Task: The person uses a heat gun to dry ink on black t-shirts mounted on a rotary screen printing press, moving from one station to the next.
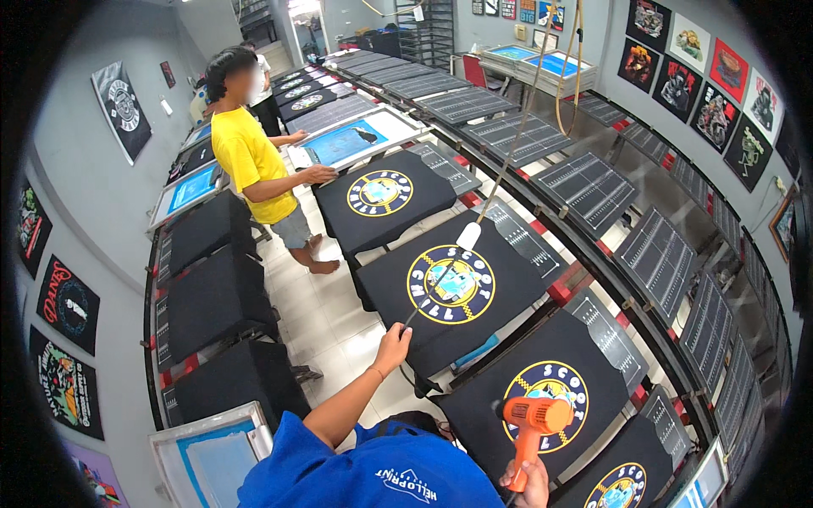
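My right hand [530, 481] grips the handle of an orange heat gun [539, 415] above a black T-shirt [483, 402] with a round yellow-and-white print. My left hand [393, 347] is closed around a thin dark cord [421, 306]. That cord runs up to a white socket piece [468, 236], which hangs from a long cable [511, 144]. Below the cord lies another black T-shirt [385, 292] with the same round print. Part of the print under the heat gun is hidden by its body.
A person in a yellow shirt [246, 148] holds a framed printing screen [406, 125] over the far boards. Black shirts [207, 296] cover boards on the left. A screen frame [182, 436] leans near my left side. Metal rails [584, 237] run along the right.
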The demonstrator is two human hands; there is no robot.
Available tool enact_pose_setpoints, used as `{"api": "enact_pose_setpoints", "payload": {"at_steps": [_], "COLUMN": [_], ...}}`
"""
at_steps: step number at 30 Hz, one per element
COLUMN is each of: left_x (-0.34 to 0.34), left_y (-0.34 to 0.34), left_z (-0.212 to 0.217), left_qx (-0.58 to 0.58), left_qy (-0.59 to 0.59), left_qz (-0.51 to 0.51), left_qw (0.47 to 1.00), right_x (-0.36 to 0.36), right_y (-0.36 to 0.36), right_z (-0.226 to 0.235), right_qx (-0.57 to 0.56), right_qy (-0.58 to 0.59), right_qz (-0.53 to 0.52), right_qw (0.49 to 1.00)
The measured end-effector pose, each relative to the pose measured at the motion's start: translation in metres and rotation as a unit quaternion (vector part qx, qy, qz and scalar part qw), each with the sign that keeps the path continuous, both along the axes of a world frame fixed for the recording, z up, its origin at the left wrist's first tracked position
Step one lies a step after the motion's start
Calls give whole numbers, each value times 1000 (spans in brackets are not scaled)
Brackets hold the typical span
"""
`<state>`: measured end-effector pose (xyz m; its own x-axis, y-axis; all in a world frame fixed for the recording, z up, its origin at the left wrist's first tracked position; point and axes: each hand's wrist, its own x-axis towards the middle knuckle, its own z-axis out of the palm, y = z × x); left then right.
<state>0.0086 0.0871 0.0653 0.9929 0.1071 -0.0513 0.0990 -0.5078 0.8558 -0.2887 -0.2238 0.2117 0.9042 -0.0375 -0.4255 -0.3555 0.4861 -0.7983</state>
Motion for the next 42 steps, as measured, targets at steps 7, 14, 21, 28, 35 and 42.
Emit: {"api": "enact_pose_setpoints", "payload": {"at_steps": [7, 14, 21, 28, 35, 42], "left_x": [-42, -53, -47, -33, 6, 105], "left_y": [118, 197, 277, 359, 444, 531], "left_z": [24, 50, 90, 121, 138, 80], "left_qx": [49, -17, -43, -46, -26, -218], "left_qy": [-75, -119, -137, -219, -231, -215], "left_qz": [150, 281, 321, 311, 353, 296], "left_qw": [985, 952, 936, 924, 906, 905], "right_x": [100, 232, 330, 467, 537, 594], "right_y": [48, 133, 270, 393, 528, 670], "right_z": [-5, 8, 56, 122, 189, 300], "right_qx": [83, -88, -153, -134, 15, 160], "right_qy": [-110, -219, -235, -484, -517, -560], "right_qz": [182, 378, 338, 153, 189, 268], "right_qw": [974, 895, 898, 851, 835, 768]}}
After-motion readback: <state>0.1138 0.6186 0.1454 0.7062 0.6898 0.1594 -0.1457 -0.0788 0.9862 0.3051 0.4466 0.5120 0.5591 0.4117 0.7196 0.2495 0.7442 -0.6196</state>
